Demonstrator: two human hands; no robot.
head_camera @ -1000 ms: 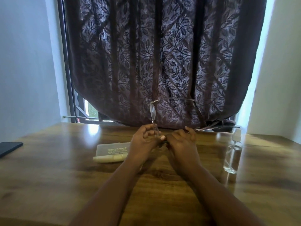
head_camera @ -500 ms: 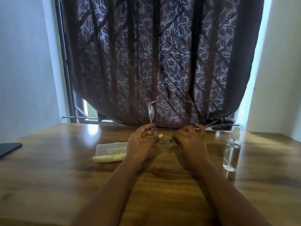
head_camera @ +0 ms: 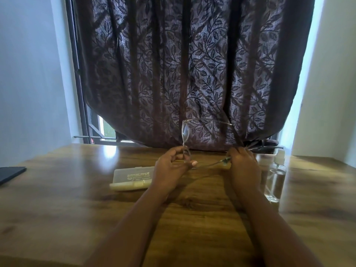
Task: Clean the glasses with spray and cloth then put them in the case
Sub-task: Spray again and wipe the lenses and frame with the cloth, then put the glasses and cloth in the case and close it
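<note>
The thin-rimmed glasses (head_camera: 186, 132) stand on end above the table, one lens up, its temple stretching right across the curtain. My left hand (head_camera: 171, 166) pinches the lower lens. My right hand (head_camera: 243, 166) grips the tip of the lower temple, pulled out to the right. The pale translucent case (head_camera: 133, 177) lies on the table just left of my left hand, apparently open. A clear spray bottle (head_camera: 275, 182) with a white nozzle stands right of my right hand. No cloth can be made out.
A wooden table (head_camera: 77, 218) spans the view. A dark flat object (head_camera: 9, 174) lies at its left edge. A dark leaf-patterned curtain (head_camera: 173, 64) hangs over the window behind the table, with walls on both sides.
My right hand has slid right, away from my left hand, drawing the lower temple open. The left hand and upright lens have stayed in place.
</note>
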